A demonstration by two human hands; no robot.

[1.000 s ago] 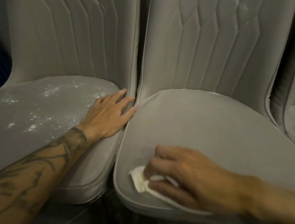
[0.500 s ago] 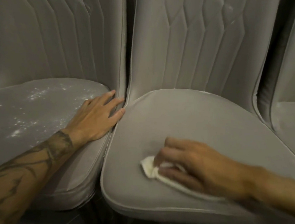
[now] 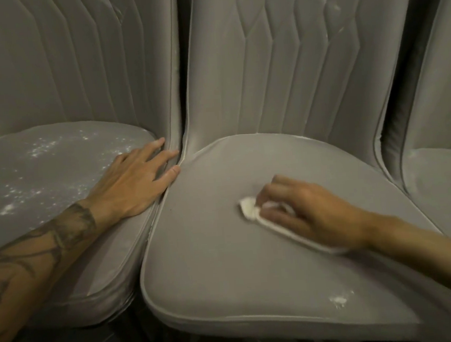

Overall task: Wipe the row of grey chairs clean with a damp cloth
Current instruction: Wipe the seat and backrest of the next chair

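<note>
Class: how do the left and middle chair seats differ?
White specks cover much of the left seat; the middle seat shows one small patch. The left hand rests on the left seat; the right hand holds a white cloth on the middle seat. Both are grey.

Your middle chair seat (image 3: pixel 220 257) in smooth matt grey upholstery with piped edges, your left chair seat (image 3: pixel 57 178) the same fabric dusted with white specks, your cloth (image 3: pixel 250 210) white, soft, crumpled.
</note>
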